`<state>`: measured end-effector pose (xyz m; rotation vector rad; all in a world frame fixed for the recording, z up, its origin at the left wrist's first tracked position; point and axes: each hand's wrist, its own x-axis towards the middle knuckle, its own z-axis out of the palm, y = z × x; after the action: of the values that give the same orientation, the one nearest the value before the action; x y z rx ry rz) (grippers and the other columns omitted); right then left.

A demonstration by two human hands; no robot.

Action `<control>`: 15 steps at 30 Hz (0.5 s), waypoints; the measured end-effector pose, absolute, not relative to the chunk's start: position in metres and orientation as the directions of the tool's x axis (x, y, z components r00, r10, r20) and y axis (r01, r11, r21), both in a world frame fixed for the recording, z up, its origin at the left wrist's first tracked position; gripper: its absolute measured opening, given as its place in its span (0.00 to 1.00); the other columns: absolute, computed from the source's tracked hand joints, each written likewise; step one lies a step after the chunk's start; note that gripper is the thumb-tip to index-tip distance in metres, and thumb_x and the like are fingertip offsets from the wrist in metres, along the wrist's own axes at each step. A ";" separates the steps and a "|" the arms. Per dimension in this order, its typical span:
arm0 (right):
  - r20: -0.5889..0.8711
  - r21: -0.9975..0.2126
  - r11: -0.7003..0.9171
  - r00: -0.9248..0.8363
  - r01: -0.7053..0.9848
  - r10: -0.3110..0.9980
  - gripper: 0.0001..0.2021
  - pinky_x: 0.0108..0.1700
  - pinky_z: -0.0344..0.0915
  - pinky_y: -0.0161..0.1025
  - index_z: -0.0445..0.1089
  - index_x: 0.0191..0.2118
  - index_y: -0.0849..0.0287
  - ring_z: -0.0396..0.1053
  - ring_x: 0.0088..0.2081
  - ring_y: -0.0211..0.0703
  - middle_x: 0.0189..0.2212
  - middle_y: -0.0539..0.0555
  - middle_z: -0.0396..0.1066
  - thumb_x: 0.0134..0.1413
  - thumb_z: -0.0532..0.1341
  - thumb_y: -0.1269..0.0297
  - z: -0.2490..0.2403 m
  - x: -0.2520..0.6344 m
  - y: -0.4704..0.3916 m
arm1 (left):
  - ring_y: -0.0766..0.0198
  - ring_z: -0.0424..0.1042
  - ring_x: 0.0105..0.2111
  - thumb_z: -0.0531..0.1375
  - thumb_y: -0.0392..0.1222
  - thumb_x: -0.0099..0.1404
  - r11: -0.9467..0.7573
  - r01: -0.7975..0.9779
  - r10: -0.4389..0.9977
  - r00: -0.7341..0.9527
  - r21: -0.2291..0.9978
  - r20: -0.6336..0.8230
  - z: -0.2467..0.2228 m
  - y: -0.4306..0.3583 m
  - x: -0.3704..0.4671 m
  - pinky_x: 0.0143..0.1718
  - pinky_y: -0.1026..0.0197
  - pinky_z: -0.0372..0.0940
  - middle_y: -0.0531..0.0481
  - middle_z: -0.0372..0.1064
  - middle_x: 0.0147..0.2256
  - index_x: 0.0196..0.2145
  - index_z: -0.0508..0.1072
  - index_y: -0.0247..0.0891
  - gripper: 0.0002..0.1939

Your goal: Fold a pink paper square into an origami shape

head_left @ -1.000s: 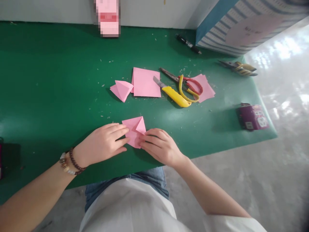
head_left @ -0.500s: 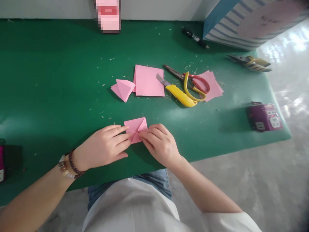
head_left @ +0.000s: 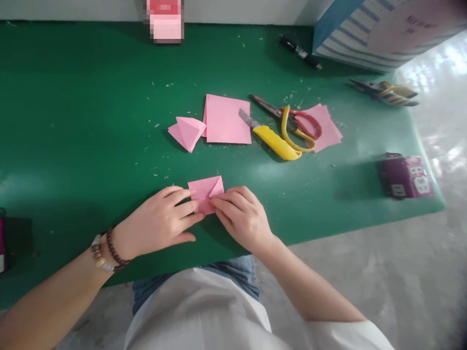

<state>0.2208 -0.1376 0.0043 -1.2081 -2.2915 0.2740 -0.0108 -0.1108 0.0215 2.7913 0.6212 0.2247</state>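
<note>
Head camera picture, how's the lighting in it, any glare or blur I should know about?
Head view: strong glare on the floor at upper right, a soft sheen on the green table near its right end, a dark shadow left of the purple box; the pink-and-red item at the top is pixelated, and the lettering on the striped box looks too soft to read.

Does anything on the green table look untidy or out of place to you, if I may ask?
Yes, mildly: small pale scraps litter the table, and the yellow-handled knife lies with its blade bare, its tip over the square pink paper stack. Nothing looks spilled.
</note>
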 end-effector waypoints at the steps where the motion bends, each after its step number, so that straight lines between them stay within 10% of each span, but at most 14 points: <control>1: 0.355 -0.403 0.580 -0.463 0.708 0.812 0.07 0.39 0.71 0.43 0.75 0.39 0.59 0.67 0.37 0.46 0.34 0.55 0.76 0.61 0.60 0.72 0.004 0.221 -0.138 | 0.48 0.66 0.52 0.62 0.50 0.65 -0.870 0.394 0.437 0.895 0.296 0.091 0.021 -0.111 -0.011 0.53 0.44 0.63 0.44 0.72 0.48 0.51 0.72 0.37 0.20; 15: 0.302 -0.405 0.535 -0.443 0.742 0.844 0.08 0.40 0.69 0.43 0.76 0.40 0.59 0.66 0.37 0.45 0.34 0.56 0.75 0.62 0.58 0.71 0.004 0.219 -0.139 | 0.48 0.66 0.52 0.62 0.50 0.65 -0.871 0.399 0.436 0.896 0.287 0.079 0.022 -0.110 -0.011 0.55 0.44 0.62 0.44 0.71 0.51 0.51 0.72 0.36 0.21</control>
<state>0.2191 -0.1390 0.0040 -1.2881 -2.3075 0.2925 -0.0112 -0.1103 0.0219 2.7987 0.6276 0.2056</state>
